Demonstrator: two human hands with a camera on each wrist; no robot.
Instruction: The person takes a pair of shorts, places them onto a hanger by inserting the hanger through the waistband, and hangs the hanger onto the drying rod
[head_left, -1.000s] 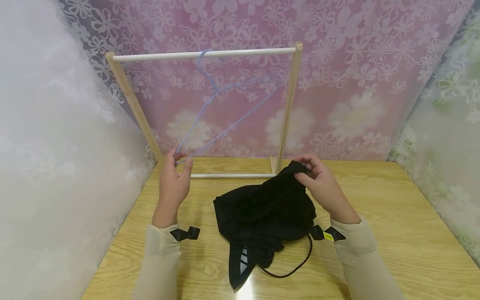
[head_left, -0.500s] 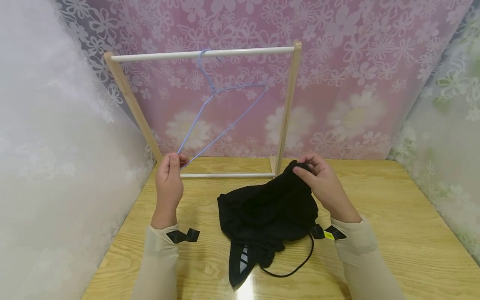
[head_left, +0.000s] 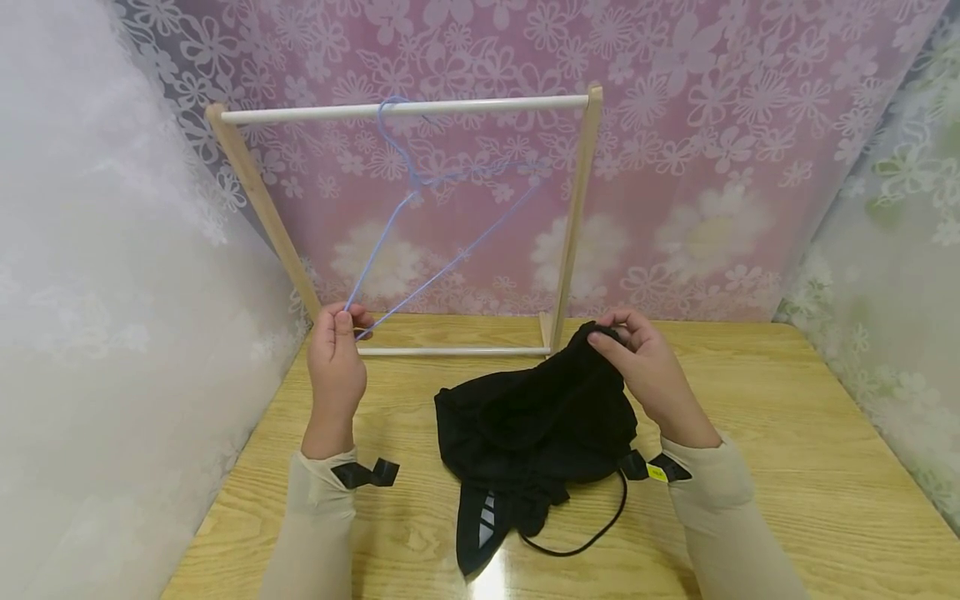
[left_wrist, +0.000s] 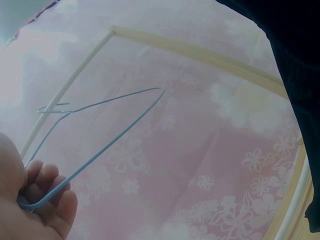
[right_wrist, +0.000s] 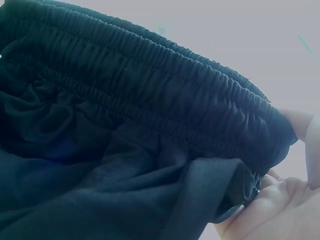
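Note:
A thin blue wire hanger (head_left: pixel 437 279) hooks over the rack's white top bar, tilted down to the left. My left hand (head_left: pixel 337 358) grips its lower left corner; the left wrist view shows the fingers curled round the blue wire (left_wrist: pixel 100 152). My right hand (head_left: pixel 648 375) pinches the upper right edge of a pair of black shorts (head_left: pixel 547 417). Their gathered elastic waistband (right_wrist: pixel 150 75) fills the right wrist view, with the thumb and fingers at its end. A black drawstring and a piece with grey-white stripes (head_left: pixel 487 521) lie at the lower side of the shorts.
The rack has wooden side posts (head_left: pixel 576 225), a white top bar (head_left: pixel 300 113) and a white lower bar (head_left: pixel 457 352). It stands at the back of a wood-grain table (head_left: pixel 750 400). Flowered curtains (head_left: pixel 712 167) close in the back and both sides.
The left hand's loosely spread fingers have closed on the hanger's corner, and the hanger's hook has slid left along the bar. The right hand and shorts have barely shifted.

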